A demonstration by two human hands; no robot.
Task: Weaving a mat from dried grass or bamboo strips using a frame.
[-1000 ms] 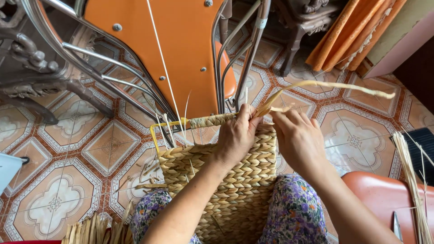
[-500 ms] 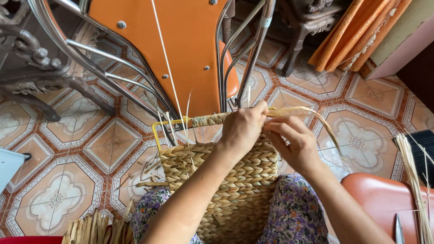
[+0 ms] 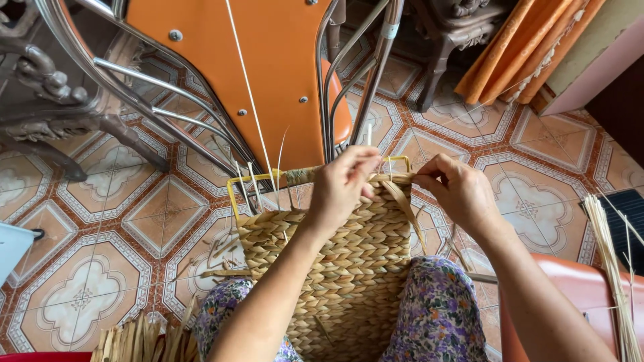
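A half-woven straw basket (image 3: 349, 268) rests on my lap, built on a yellow wire frame (image 3: 231, 194). My left hand (image 3: 345, 184) grips the top edge of the weave near the frame's upper bar. My right hand (image 3: 459, 191) pinches a flat straw strand (image 3: 406, 204) at the basket's upper right corner; the strand loops down over the woven side. Thin upright stakes (image 3: 255, 188) stick up from the unwoven left part of the frame.
An orange chair with chrome legs (image 3: 268, 74) lies tipped just beyond the basket. Dark carved furniture (image 3: 47, 100) stands at left, orange cloth (image 3: 523, 47) at upper right. Loose straw bundles lie at lower left (image 3: 144, 338) and right (image 3: 614, 261). An orange stool (image 3: 590, 295) is beside my right arm.
The long strand that stretched out to the right has been pulled in and down; it now hangs as a short loop over the basket's side. Both hands stay at the rim.
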